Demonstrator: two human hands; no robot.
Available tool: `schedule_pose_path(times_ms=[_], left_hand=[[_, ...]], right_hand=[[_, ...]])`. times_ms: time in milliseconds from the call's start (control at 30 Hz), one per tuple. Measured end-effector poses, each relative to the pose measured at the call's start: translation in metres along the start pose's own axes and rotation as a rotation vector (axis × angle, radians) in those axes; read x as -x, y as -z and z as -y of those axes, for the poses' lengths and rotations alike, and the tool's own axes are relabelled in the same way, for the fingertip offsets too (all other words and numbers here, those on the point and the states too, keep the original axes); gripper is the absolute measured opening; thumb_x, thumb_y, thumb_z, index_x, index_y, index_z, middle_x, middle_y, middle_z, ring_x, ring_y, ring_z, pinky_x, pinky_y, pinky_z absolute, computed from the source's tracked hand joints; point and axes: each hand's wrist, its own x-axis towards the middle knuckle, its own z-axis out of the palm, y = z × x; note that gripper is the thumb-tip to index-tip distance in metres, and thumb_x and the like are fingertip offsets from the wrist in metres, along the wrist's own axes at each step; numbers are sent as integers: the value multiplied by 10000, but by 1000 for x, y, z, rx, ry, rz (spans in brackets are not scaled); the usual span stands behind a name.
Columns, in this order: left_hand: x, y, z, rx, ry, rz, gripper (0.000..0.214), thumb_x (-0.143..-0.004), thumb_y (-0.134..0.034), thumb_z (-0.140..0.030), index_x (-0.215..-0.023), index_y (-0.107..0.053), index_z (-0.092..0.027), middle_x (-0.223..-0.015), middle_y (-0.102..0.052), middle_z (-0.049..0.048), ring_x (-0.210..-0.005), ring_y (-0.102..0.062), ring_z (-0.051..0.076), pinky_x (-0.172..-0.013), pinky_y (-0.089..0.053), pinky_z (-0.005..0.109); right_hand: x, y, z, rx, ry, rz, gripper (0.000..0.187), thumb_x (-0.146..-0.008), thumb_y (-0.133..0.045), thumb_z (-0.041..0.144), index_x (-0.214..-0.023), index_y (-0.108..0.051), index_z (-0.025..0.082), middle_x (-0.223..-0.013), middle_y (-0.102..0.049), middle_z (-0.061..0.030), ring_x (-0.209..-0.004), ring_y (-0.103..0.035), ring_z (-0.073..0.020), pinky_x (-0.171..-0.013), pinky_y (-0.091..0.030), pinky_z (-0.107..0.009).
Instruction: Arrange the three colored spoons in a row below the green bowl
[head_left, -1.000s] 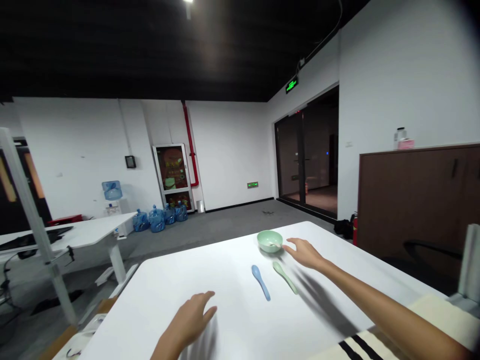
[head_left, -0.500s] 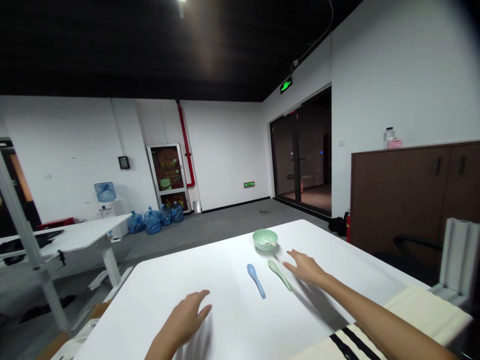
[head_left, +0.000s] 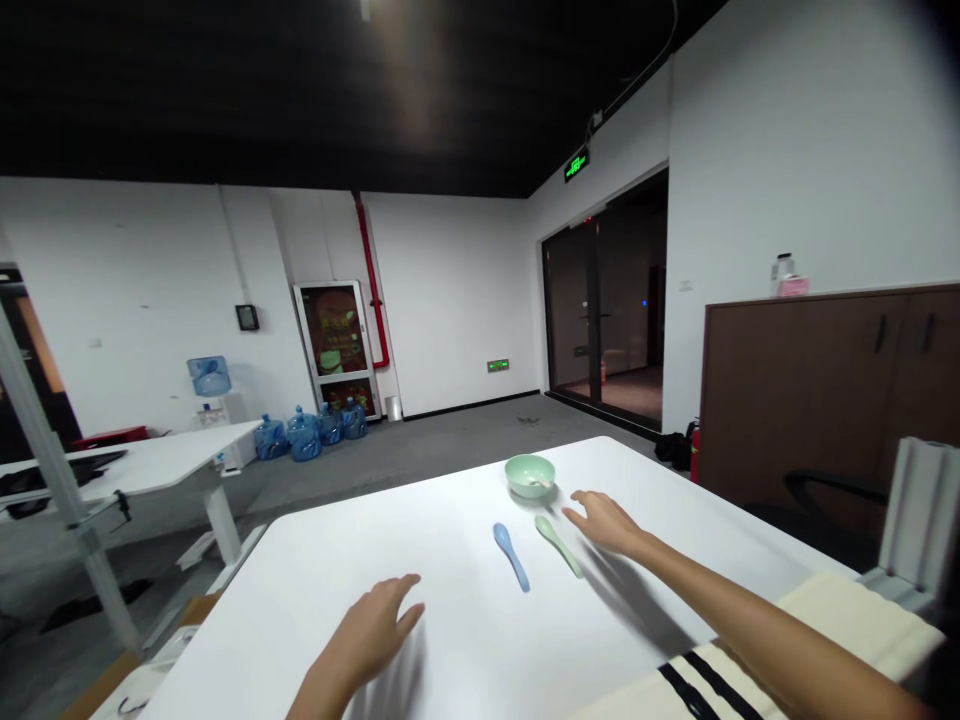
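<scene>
Okay, so both hands are bare and neither one's holding anything. The left hand (head_left: 367,637) is over the near part of a white rectangular table (head_left: 300,610), fingers loosely spread and a bit curled. Can't really tell if it's actually touching the top. The right hand (head_left: 604,523) is reaching out with the fingers mostly straight and slightly apart, and it's the one nearest the stuff, right by the tip of the spoon handle and just short of the bowl. No obvious contact with anything there.

Out on the table there's a round pale green bowl (head_left: 529,476) with something small and pale inside, maybe a little utensil, but it's too tiny to say. In front of it, two short wide-bowled spoons lie flat side by side, not touching: a light blue spoon (head_left: 510,555) on the left and a pale green spoon (head_left: 559,546) on the right.

A cream cloth with black stripes (head_left: 855,625) lies along the table's near right edge, under the right forearm. Past the table there's a brown wooden cabinet (head_left: 802,390) on the right, and blue water jugs (head_left: 304,436) sit on the floor against the far wall.
</scene>
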Motion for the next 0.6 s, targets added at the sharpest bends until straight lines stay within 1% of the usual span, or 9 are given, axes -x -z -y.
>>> schedule_pose_path(times_ms=[167, 267, 367, 533, 600], left_hand=[[2, 0, -2, -6, 2, -6, 583, -907, -398, -532, -1400, -510, -243, -1398, -580, 76, -1276, -526, 273, -1057, -403, 409], [3, 1, -3, -1, 3, -12, 561, -900, -413, -517, -1384, -527, -257, -1383, -596, 61, -1262, -537, 271, -1056, -403, 400], [4, 2, -5, 8, 8, -14, 544, -900, -423, -505, -1377, -535, -268, -1395, -589, 49, -1269, -533, 268, -1064, -398, 391], [4, 2, -8, -8, 24, 22, 559, -909, -421, -483, -1404, -514, -239, -1414, -567, 72, -1287, -517, 269, -1089, -376, 391], [3, 1, -9, 5, 26, 14, 556, -905, -430, -497, -1399, -518, -256, -1408, -572, 65, -1281, -521, 274, -1091, -373, 391]], right_hand=[[-47, 10, 16, 78, -31, -12, 483, -896, -477, 487, -1168, -675, 140, -1164, -690, -165, -1139, -608, -284, -878, -424, -303], [-78, 7, 27, 104, -91, 11, 420, -873, -516, 468, -1058, -710, 144, -1093, -705, -171, -1069, -642, -285, -827, -434, -301], [-104, -5, 32, 129, -159, 44, 380, -857, -539, 440, -1010, -711, 138, -1089, -699, -180, -1016, -663, -284, -788, -446, -308], [-131, -34, 26, 133, -229, 51, 417, -826, -584, 411, -1113, -675, 121, -1168, -673, -195, -1055, -653, -311, -781, -469, -337], [-139, -44, 20, 121, -234, 48, 445, -806, -607, 410, -1128, -672, 111, -1183, -670, -201, -1058, -650, -327, -775, -476, -351]])
